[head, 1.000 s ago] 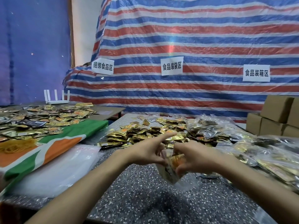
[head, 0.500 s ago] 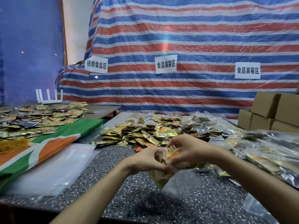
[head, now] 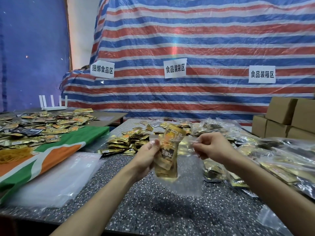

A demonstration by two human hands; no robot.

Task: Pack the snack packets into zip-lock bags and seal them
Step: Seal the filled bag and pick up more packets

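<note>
I hold a clear zip-lock bag (head: 186,172) upright above the speckled table (head: 153,210). Gold snack packets (head: 167,154) stand inside it, one poking out of the top. My left hand (head: 146,157) grips the bag's left side together with the packets. My right hand (head: 211,147) pinches the bag's top right edge and holds the mouth stretched wide. A heap of loose gold packets (head: 129,140) lies on the table just behind my hands.
A stack of empty clear bags (head: 56,178) lies at the left beside a green, orange and white cloth (head: 51,150). Filled bags (head: 281,159) pile up on the right, with cardboard boxes (head: 286,120) behind. More packets (head: 42,125) cover a second table at the left.
My hands have lifted the bag and drawn apart. The bag now hangs upright with its mouth stretched, and the packets sit deeper in it than before.
</note>
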